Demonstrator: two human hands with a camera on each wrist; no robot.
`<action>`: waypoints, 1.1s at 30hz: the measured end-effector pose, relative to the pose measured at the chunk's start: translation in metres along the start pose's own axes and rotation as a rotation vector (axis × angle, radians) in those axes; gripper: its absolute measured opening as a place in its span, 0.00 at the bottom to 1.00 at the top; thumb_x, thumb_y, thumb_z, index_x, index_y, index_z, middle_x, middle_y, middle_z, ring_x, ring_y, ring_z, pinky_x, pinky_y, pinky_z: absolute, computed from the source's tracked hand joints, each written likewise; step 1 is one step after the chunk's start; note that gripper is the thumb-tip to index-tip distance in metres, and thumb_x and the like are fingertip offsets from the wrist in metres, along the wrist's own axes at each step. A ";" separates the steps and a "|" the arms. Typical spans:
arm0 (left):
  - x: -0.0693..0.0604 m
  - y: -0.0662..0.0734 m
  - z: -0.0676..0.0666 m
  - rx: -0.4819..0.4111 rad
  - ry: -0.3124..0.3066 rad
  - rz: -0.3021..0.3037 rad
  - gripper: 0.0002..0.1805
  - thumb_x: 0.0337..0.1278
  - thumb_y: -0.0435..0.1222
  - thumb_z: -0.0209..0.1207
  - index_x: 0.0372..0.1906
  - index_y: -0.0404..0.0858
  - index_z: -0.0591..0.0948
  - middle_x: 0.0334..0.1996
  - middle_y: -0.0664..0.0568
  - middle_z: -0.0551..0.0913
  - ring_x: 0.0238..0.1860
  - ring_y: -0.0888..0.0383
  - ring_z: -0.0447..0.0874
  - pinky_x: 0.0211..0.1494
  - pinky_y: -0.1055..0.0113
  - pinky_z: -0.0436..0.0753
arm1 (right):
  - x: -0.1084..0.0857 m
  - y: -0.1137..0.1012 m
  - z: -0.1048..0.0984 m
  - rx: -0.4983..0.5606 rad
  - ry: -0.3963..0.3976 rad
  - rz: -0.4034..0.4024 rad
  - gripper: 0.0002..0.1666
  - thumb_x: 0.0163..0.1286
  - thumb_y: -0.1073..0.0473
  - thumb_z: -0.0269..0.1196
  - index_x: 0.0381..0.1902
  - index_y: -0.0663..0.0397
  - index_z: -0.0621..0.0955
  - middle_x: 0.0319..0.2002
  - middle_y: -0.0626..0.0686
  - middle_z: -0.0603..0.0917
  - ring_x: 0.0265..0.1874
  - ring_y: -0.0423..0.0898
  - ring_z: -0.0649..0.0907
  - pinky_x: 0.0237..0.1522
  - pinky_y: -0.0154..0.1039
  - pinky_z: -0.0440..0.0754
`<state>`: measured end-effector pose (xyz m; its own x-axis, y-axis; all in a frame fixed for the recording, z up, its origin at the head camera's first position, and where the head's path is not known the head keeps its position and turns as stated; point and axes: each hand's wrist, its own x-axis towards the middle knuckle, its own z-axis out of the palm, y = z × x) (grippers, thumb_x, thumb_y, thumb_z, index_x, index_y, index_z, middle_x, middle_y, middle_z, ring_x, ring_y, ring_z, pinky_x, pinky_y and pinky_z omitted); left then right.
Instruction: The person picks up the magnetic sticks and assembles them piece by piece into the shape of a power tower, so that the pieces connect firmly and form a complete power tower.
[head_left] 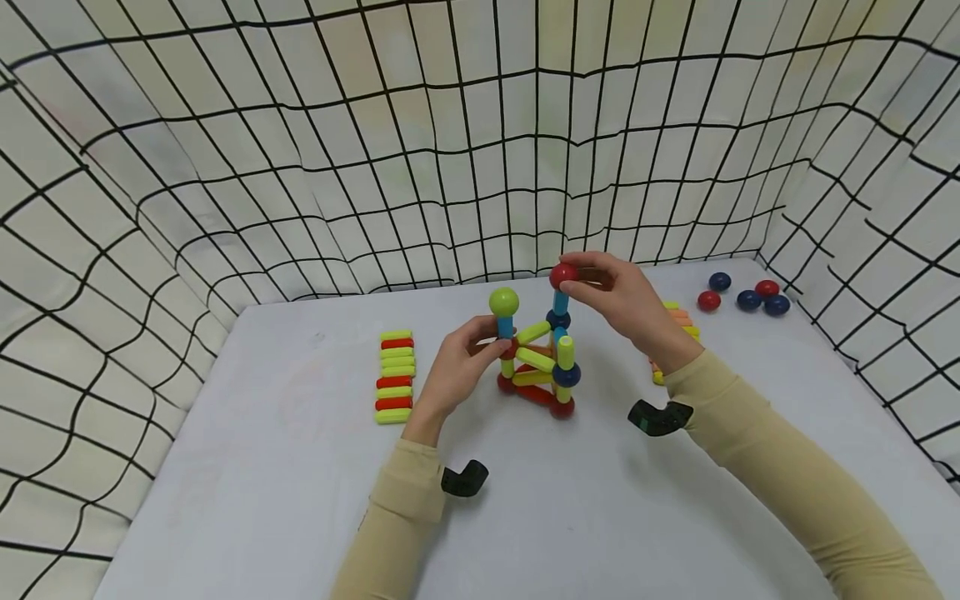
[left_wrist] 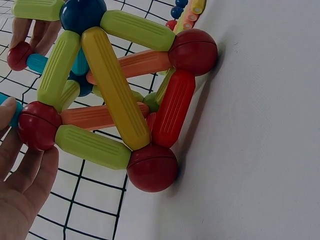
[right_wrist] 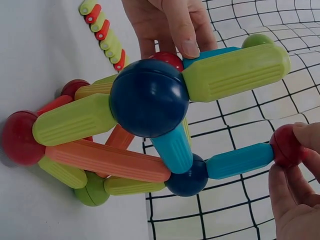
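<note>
A built frame of coloured rods and balls stands on the white table, its blue ball (right_wrist: 149, 98) large in the right wrist view. My right hand (head_left: 618, 296) pinches a red ball (right_wrist: 288, 145) that sits atop an upright blue rod (right_wrist: 240, 161). With its thumb and fingers my left hand (head_left: 462, 362) grips a red ball (left_wrist: 39, 125) at the frame's upper left corner. Above that hand a blue rod (head_left: 506, 327) carries a green ball (head_left: 504, 302). One yellow-green rod (head_left: 566, 352) points up from the near blue ball with nothing on its top.
A column of yellow-green and red rods (head_left: 394, 383) lies left of the frame. Several loose red and blue balls (head_left: 748, 301) lie at the back right. More rods (head_left: 681, 317) are partly hidden behind my right wrist. A black-gridded white backdrop (head_left: 420, 167) encloses the table.
</note>
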<state>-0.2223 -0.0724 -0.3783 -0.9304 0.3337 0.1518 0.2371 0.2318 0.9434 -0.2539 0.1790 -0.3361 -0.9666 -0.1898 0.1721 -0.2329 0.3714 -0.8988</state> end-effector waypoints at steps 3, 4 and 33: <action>0.000 -0.001 -0.001 -0.008 -0.007 0.000 0.20 0.68 0.32 0.57 0.62 0.33 0.74 0.56 0.41 0.78 0.61 0.47 0.75 0.64 0.57 0.74 | 0.000 0.001 0.000 0.009 -0.010 -0.003 0.29 0.69 0.50 0.64 0.66 0.47 0.73 0.58 0.52 0.77 0.56 0.50 0.77 0.58 0.51 0.77; 0.001 -0.001 -0.001 -0.009 -0.012 0.000 0.20 0.68 0.32 0.57 0.62 0.33 0.74 0.56 0.41 0.78 0.61 0.47 0.75 0.64 0.57 0.74 | -0.001 0.001 -0.001 0.013 -0.012 -0.003 0.29 0.69 0.49 0.64 0.66 0.47 0.73 0.58 0.52 0.77 0.56 0.50 0.77 0.58 0.51 0.77; -0.002 0.001 -0.003 0.040 -0.026 -0.046 0.19 0.64 0.33 0.61 0.58 0.33 0.76 0.54 0.41 0.79 0.58 0.47 0.76 0.64 0.58 0.75 | -0.044 0.159 -0.158 -0.257 0.400 0.549 0.42 0.75 0.42 0.50 0.78 0.53 0.52 0.74 0.68 0.52 0.65 0.65 0.61 0.65 0.59 0.65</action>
<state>-0.2211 -0.0757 -0.3771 -0.9333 0.3450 0.1000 0.2054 0.2842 0.9365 -0.2652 0.3904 -0.4226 -0.9050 0.4139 -0.0979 0.3265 0.5286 -0.7836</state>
